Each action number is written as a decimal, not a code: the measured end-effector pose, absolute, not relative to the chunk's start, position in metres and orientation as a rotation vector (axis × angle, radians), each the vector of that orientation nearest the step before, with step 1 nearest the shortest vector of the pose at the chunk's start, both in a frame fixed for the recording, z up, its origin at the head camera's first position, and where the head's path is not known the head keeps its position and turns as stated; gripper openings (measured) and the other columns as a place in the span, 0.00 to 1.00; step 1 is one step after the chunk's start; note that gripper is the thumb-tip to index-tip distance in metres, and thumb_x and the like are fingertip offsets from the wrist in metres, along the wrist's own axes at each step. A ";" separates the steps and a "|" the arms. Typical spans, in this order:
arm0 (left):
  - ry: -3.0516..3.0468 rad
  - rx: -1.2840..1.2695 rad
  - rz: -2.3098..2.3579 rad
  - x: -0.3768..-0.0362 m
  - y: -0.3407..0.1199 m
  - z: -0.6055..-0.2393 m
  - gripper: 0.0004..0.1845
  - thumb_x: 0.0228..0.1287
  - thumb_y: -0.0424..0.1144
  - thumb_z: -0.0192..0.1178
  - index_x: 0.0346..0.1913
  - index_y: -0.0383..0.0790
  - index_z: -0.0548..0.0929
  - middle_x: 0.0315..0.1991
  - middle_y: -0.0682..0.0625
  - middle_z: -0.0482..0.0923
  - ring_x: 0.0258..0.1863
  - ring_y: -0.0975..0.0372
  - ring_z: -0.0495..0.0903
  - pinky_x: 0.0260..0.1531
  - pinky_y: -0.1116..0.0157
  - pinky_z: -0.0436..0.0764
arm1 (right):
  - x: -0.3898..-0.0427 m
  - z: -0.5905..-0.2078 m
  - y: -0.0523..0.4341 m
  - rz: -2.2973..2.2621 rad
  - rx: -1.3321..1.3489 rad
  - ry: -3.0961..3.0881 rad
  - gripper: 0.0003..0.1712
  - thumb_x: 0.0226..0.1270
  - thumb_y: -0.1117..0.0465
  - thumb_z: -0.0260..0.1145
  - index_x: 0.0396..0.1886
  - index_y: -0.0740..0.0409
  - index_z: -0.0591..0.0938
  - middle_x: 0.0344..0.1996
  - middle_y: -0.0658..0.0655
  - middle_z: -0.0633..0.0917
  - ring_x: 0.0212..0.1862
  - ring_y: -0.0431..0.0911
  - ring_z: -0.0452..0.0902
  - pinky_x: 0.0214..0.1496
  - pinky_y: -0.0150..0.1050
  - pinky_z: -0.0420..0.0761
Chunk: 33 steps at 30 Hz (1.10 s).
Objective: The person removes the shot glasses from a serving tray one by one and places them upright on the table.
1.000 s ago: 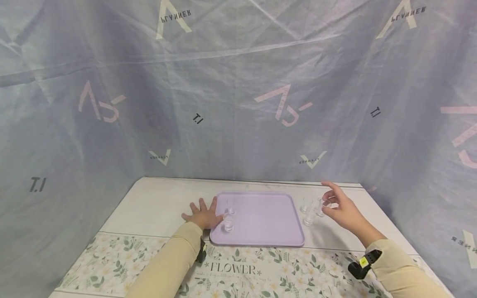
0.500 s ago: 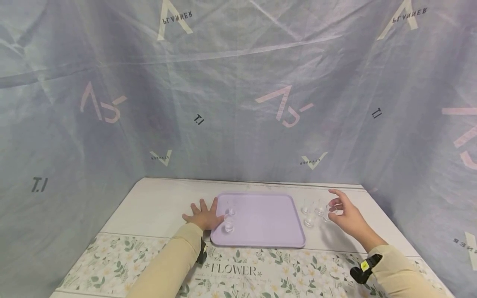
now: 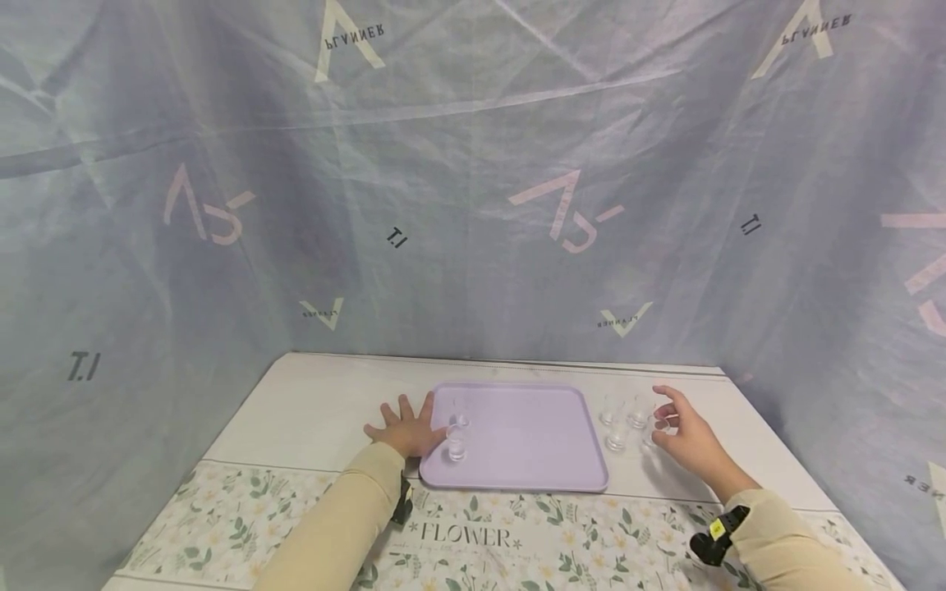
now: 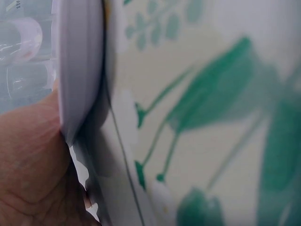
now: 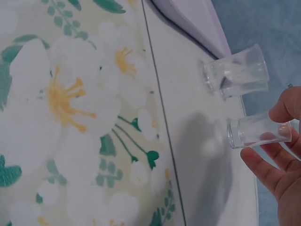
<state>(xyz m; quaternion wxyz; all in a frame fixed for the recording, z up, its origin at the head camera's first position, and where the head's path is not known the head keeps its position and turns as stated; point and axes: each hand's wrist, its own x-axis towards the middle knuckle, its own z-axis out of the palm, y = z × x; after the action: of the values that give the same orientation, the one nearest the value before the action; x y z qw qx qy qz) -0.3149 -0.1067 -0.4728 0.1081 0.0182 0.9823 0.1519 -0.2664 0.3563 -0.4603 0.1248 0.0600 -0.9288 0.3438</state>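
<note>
Clear glass is what the right hand (image 3: pixel 683 439) pinches: a small shot glass (image 5: pixel 257 131) between thumb and curled fingers, standing on the white table (image 3: pixel 318 410) at the right end of a cluster of three more glasses (image 3: pixel 619 420), just beside the lilac tray (image 3: pixel 517 439). The left hand (image 3: pixel 402 428) lies flat with its fingers spread on the table, holding nothing, its thumb side against the tray's left edge. Two more small glasses (image 3: pixel 456 435) stand on the tray near that hand.

Writing that can be read: "FLOWER" on the floral cloth (image 3: pixel 517 538) at the table's front edge, and, printed mirrored on the grey sheeting (image 3: pixel 473 180) behind, "PLANNER" and "T.I" beside large pink marks.

The glasses are see-through and hard to count in the head view. The left wrist view is a blur of tray rim, green leaf print and the heel of the hand. The right wrist view cuts off the fingers at its edge.
</note>
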 end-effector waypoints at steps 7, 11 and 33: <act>2.889 0.052 0.443 -0.313 -0.106 -0.471 0.44 0.72 0.67 0.47 0.83 0.52 0.48 0.80 0.29 0.38 0.75 0.27 0.36 0.60 0.20 0.42 | -0.269 -0.469 0.360 1.007 0.149 -2.728 0.45 0.56 0.74 0.67 0.73 0.65 0.59 0.45 0.68 0.79 0.50 0.66 0.80 0.43 0.51 0.82; 2.884 0.050 0.450 -0.311 -0.106 -0.469 0.44 0.72 0.67 0.47 0.83 0.52 0.48 0.80 0.29 0.38 0.75 0.27 0.36 0.60 0.20 0.42 | -0.269 -0.471 0.360 1.034 0.157 -2.728 0.44 0.57 0.74 0.66 0.73 0.65 0.59 0.46 0.68 0.78 0.51 0.66 0.79 0.44 0.52 0.82; 2.898 0.044 0.436 -0.311 -0.105 -0.469 0.44 0.72 0.67 0.47 0.82 0.52 0.49 0.79 0.28 0.39 0.75 0.27 0.37 0.61 0.21 0.43 | -0.276 -0.437 0.345 0.864 0.148 -2.693 0.39 0.62 0.69 0.65 0.72 0.67 0.62 0.47 0.71 0.77 0.49 0.65 0.78 0.47 0.62 0.78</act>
<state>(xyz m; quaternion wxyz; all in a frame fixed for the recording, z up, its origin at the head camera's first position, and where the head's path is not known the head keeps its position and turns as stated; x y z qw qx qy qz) -0.3108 -0.1046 -0.4692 0.1050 0.0150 0.9833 0.1479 -0.2764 0.3450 -0.4374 0.1539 0.0516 -0.9396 0.3015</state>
